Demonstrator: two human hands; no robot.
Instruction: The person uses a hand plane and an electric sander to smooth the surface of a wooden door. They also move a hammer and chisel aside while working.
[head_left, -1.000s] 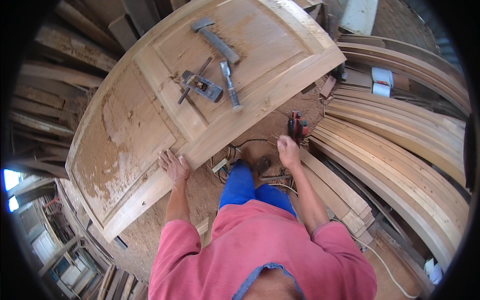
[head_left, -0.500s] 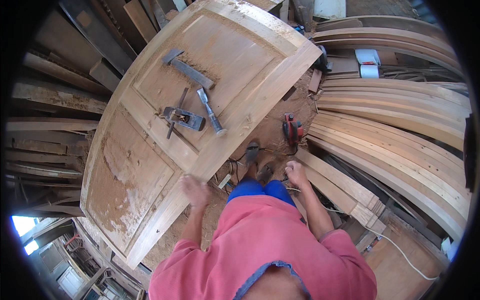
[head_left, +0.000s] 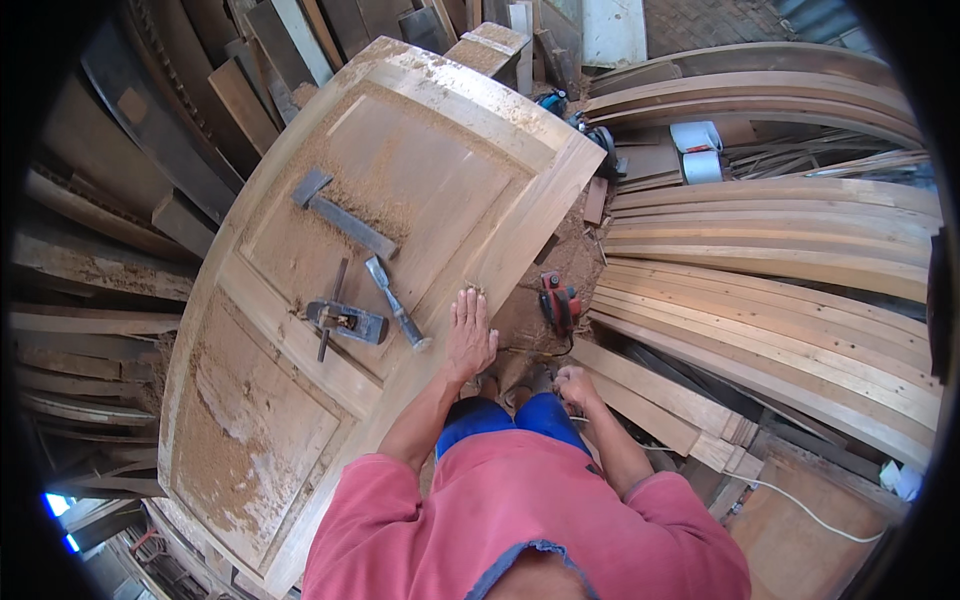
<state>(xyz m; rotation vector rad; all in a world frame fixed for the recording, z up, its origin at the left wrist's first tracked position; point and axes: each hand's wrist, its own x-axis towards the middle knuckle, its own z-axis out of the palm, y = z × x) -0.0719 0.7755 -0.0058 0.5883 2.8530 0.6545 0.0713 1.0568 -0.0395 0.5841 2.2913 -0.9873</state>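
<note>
Under my left hand (head_left: 468, 335) is the near edge rail of a large panelled wooden door (head_left: 250, 285); the hand lies flat with its fingers stretched out. My right hand (head_left: 575, 387) is curled beside my right thigh, off the door, and whether anything is in it is hidden. On the door, close to my left hand, rests a chisel (head_left: 397, 303). Left of the chisel sits a hand plane (head_left: 346, 322) with a cross handle. Farther up the panel lies a hammer-like tool with a square-edged bar and a head (head_left: 350, 226). Sawdust and shavings cover parts of both panels.
A red power tool (head_left: 559, 303) stands on the dusty floor right of the door. Stacked planks (head_left: 760, 300) fill the right side, with a white cord (head_left: 800, 508) nearby. Boards (head_left: 110, 262) lean along the left. White containers (head_left: 698, 152) stand at the back right.
My left hand has moved forward and right along the door's edge rail and now lies flat. My right hand has shifted slightly down. The view has shifted, so the door appears lower and farther left.
</note>
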